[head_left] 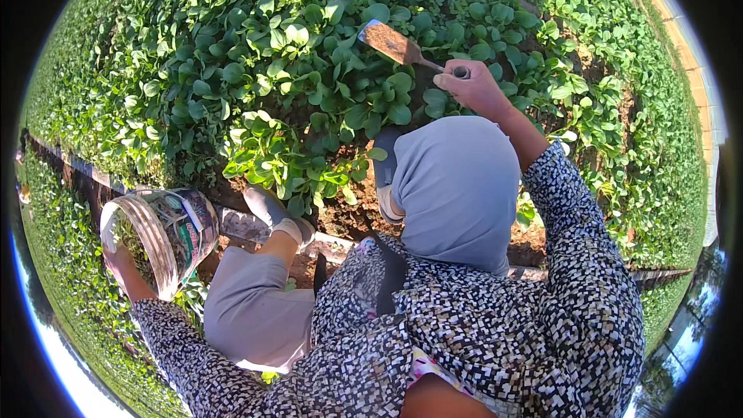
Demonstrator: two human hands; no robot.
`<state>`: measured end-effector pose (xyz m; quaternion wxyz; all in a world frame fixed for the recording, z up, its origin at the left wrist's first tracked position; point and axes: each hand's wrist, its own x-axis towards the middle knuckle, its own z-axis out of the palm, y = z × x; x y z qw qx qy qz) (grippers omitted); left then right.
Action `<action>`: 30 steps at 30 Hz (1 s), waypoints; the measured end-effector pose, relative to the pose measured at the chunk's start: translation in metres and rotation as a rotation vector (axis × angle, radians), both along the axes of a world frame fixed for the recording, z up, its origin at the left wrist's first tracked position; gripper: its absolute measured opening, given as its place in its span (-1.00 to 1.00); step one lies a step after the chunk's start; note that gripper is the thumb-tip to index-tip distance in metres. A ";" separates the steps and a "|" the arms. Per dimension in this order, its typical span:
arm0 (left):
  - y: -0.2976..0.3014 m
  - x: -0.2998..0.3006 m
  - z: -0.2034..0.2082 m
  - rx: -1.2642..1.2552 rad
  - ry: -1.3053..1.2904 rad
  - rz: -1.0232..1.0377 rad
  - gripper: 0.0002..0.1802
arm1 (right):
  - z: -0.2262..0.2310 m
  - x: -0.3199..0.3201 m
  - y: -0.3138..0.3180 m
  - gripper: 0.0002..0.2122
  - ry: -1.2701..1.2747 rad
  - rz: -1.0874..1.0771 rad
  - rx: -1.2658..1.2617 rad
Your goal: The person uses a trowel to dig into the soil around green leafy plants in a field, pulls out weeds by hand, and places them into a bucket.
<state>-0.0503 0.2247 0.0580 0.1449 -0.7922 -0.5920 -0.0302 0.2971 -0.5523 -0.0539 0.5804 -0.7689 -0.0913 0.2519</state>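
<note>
My right hand is closed around the handle of a small hand spade, raised over the leaves at the upper middle. Its flat blade is rusty brown with a bright worn edge and points up and left. At the far left my left hand grips the rim of a white plastic bucket, fingers partly hidden by it. The bucket lies tipped with its mouth toward the left, and some green leaves show inside. Broad-leaved green plants grow right in front of my feet.
Dense leafy greens cover the bed ahead and to both sides. Brown soil shows between my shoes. A pale narrow edging runs across the bed beside the bucket. A light path borders the field at the far right.
</note>
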 end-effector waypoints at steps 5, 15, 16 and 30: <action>-0.100 0.082 -0.014 -0.033 -0.611 -0.479 -0.51 | 0.039 -0.043 -0.095 -0.74 0.021 -0.429 0.115; -0.380 0.105 0.082 -0.657 -1.149 -1.248 -0.72 | -0.003 -0.211 -0.197 -0.78 0.142 -0.857 0.027; -0.386 0.105 0.073 -0.603 -1.047 -1.283 -0.72 | -0.008 -0.224 -0.195 -0.78 0.172 -0.894 0.043; -0.378 0.117 0.001 -0.311 0.058 -1.210 -0.64 | 0.002 -0.214 -0.198 -0.85 -0.020 -0.883 0.094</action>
